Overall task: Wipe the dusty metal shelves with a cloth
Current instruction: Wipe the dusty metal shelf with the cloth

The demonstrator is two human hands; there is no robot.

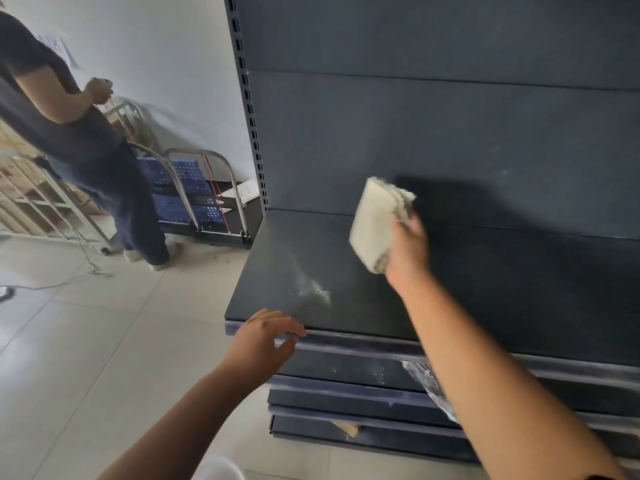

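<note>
A dark grey metal shelf (284, 258) juts out from a tall dark back panel (433, 133). A pale patch of dust (313, 289) lies on the shelf near its front edge. My right hand (408, 251) holds a folded off-white cloth (375, 220) lifted just above the middle of the shelf. My left hand (266, 336) rests on the shelf's front lip at the left, fingers curled over the edge. Lower shelves (346, 396) stack beneath.
Another person (76, 140) stands at the left on the tiled floor (86, 341), by metal trolleys with blue crates (187, 188). A cable (52, 282) trails across the floor. Crinkled plastic wrap (433, 386) hangs over the lower shelves.
</note>
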